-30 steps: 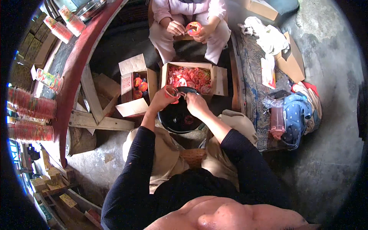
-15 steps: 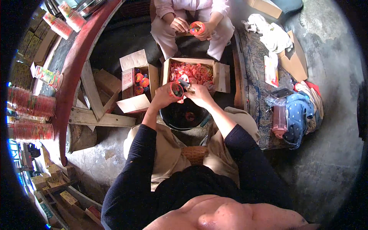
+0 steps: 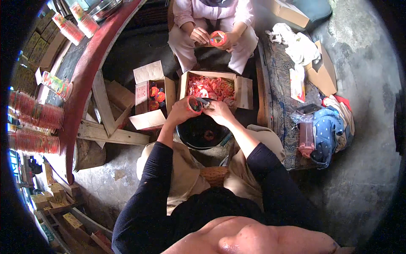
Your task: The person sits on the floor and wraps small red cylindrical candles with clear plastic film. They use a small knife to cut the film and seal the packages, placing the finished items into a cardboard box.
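My left hand is wrapped round a small round cup with a red rim, its dark inside facing up. Close against the cup's right edge, my right hand grips a grey-bladed tool; its handle is hidden in my fingers, so I cannot tell its exact kind. Both hands are above the near side of an open cardboard box heaped with red plastic strips and rings. Below them stands a black bucket with a red ring inside.
Opposite sits a person holding another red-rimmed cup. Left of the strip box is a carton of red-and-dark round pieces. Stacked cups line the red-edged table. A patterned bench carries cloths, a bag and a bottle.
The view has shifted slightly. The grey blade has dropped from above the cup's rim to beside its right edge. My left hand keeps its hold on the cup.
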Available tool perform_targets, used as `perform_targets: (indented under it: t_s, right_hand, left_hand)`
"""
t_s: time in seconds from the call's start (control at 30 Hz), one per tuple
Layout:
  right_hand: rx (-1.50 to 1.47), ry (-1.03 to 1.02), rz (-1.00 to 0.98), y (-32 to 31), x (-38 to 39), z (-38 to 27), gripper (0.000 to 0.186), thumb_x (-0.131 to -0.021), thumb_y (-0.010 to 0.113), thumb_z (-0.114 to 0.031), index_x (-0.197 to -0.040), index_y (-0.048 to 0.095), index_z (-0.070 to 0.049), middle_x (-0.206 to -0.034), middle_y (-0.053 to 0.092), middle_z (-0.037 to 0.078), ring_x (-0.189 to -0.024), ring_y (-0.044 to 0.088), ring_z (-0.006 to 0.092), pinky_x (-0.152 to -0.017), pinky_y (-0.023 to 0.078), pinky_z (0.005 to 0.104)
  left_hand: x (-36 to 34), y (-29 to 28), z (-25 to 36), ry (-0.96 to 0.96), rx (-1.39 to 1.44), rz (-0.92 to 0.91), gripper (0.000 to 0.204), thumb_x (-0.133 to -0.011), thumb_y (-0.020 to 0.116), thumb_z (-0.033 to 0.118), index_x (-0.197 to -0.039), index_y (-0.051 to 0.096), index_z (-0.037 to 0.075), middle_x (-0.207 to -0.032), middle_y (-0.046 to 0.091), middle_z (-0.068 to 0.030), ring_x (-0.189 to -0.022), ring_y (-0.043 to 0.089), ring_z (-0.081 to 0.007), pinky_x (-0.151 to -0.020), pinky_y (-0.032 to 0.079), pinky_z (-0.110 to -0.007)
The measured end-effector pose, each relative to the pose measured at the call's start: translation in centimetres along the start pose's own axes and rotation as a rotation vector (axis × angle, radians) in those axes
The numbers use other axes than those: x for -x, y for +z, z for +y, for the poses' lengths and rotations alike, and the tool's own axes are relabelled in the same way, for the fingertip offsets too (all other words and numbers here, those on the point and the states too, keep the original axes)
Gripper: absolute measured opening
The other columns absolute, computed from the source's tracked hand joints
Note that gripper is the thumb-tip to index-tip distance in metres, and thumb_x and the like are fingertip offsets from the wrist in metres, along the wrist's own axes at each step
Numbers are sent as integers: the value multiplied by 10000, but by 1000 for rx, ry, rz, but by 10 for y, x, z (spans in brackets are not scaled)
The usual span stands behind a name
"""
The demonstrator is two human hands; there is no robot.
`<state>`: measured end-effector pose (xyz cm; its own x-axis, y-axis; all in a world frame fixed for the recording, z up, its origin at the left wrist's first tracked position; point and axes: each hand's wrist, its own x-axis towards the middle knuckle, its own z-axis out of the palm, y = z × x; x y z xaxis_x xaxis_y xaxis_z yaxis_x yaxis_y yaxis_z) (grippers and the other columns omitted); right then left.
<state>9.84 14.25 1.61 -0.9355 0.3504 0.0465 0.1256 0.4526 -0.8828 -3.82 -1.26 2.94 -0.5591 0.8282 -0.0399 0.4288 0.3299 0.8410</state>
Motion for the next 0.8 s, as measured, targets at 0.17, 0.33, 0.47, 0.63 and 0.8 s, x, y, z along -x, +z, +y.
perform_targets:
  t_s: [0.17,0.33,0.47,0.63,0.8]
  right_hand:
    - [68,8,-5,-7,3,-4,260,-804,687,-228,-980,653,-41,-853,655,225,-812,655,369,-714,496,439]
    - [117,30,10,-10,4,-10,246,-803,686,-228,-942,650,-27,-827,652,224,-796,650,375,-705,491,445]
    - [84,23,58,-8,6,-14,236,-808,678,-225,-922,650,-20,-794,645,222,-786,645,382,-700,491,451]
    - [141,-24,120,3,3,-1,225,-816,668,-226,-883,637,-14,-789,643,227,-778,639,398,-699,492,475]
    - [232,93,154,7,5,-5,230,-815,664,-226,-856,629,-3,-792,644,243,-792,646,399,-701,493,493]
  left_hand:
    - [-1,-1,-1,-24,18,5,508,-668,827,227,-1115,633,82,-1045,677,-58,-978,624,-179,-881,483,-320]
    - [1,-6,2,-28,152,-57,501,-670,818,166,-1121,631,56,-1046,679,-47,-976,618,-142,-897,478,-303]
    - [1,-5,-14,-53,212,-93,503,-652,814,194,-1104,643,57,-1034,688,-82,-971,634,-172,-888,491,-323]
    - [1,-7,-5,-65,203,-133,475,-652,803,177,-1082,646,51,-1000,695,-75,-930,641,-171,-863,497,-329]
    - [0,-7,-5,-58,89,-142,443,-661,797,157,-1064,646,55,-975,690,-62,-895,632,-147,-834,501,-315]
